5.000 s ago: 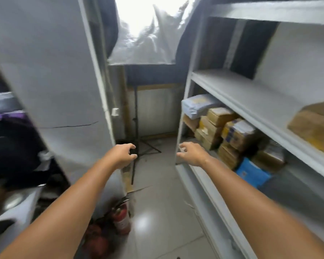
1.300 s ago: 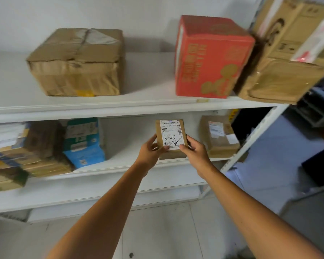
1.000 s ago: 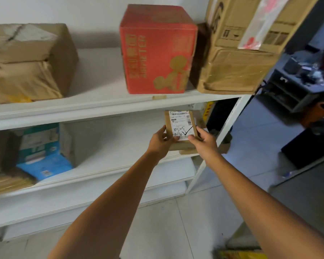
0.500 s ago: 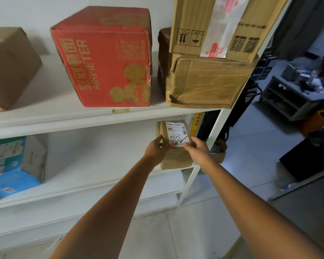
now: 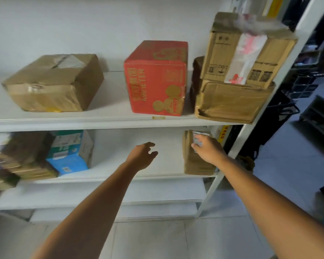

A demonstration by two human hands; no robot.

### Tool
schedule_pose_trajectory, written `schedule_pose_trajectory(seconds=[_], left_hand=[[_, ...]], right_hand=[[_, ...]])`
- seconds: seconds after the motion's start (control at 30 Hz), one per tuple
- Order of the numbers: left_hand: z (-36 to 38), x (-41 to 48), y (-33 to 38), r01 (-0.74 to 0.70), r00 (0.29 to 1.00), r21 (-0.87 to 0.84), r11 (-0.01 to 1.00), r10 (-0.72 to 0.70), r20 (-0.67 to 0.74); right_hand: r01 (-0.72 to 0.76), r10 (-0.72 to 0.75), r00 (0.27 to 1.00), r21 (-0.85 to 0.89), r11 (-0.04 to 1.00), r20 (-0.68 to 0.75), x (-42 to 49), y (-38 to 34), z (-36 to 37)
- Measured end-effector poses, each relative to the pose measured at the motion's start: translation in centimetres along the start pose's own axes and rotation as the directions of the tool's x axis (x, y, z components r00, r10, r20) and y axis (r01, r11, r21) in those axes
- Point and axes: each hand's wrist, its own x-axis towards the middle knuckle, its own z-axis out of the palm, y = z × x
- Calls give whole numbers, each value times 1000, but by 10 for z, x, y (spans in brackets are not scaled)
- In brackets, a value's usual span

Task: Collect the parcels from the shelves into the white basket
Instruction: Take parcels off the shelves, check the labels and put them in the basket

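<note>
Head camera: my right hand (image 5: 208,152) curls its fingers round a small brown cardboard parcel (image 5: 195,163), white-labelled, standing at the right end of the lower white shelf (image 5: 120,179). My left hand (image 5: 142,156) hovers empty, fingers loosely spread. Gripping lower should keep the parcel from tipping. The red cardboard box (image 5: 155,79) above reads "AIRMETER"; the parcel's label is blurred.

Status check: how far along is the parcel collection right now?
Done: nothing visibly collected; no white basket in view. In hand: the right hand is on a small brown labelled parcel at the lower shelf's right end, grip unclear; the left hand hovers open. Left: the red box, taped brown box and blue-green box sit on the shelves.
</note>
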Motion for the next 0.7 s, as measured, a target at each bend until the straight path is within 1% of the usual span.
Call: schedule_pose_trajectory(seconds=[0.13,0.3,0.43,0.57,0.7], left_hand=[[-46,-42,-63,97,993,42,994,-94,-74],[-96,-87,-152,223,964,79,972,-208,-166],[-131,-104,-219,303,934,64,951,-282,-221],[-151,-101,-272,315,924,32,948,-299,-239],[-157,-77,-313,311,922,-8,951,-303,-242]], right_hand=[[107,-106,989,-5,994,100,-1,-71,38],[209,-211,951,33,977,226,-3,-158,103],[238,-243,923,53,970,298,-1,-220,157],[236,-249,909,79,968,333,8,-269,206],[201,-225,912,103,974,343,28,-304,249]])
